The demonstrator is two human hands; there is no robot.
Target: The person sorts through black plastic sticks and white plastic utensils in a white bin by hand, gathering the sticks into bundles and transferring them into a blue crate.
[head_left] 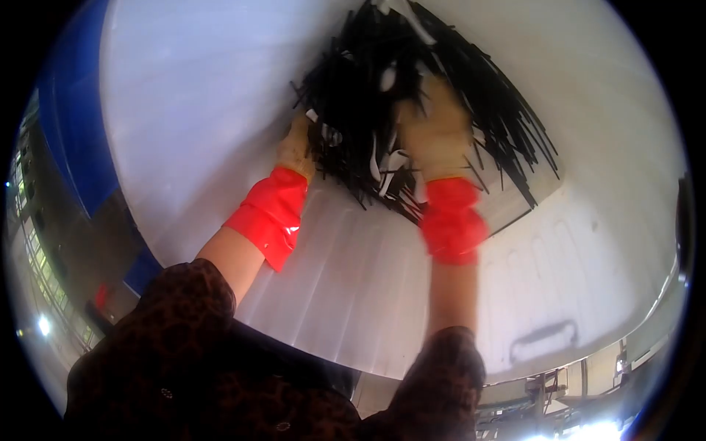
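The work area is a large white plastic tub (198, 88) with ribbed walls; a smooth blue panel (70, 110) stands outside the tub, on its left. Inside the tub, toward its far side, lies a loose pile of thin, straight black strips (360, 88), with small white pieces (419, 26) mixed among them. The strips point in several directions; those on the tub's right side lie more nearly parallel. You wear tan gloves with bright red cuffs. Your left hand (296, 143) is at the pile's left edge, inside the tub, fingers hidden by the strips; whether it is closed on any cannot be told. Your right hand (439, 136) is over the pile's near part, inside the tub, and blurred; whether its grip is wide, narrow or holding strips cannot be told either. The step in hand appears to be manual handling of the loose strips, with one hand on each side. The next move calls for confirming finger contact on both sides, keeping strip ends aligned, and applying even pressure; crossed strips could snag or slip out, and the white pieces may come along with them.
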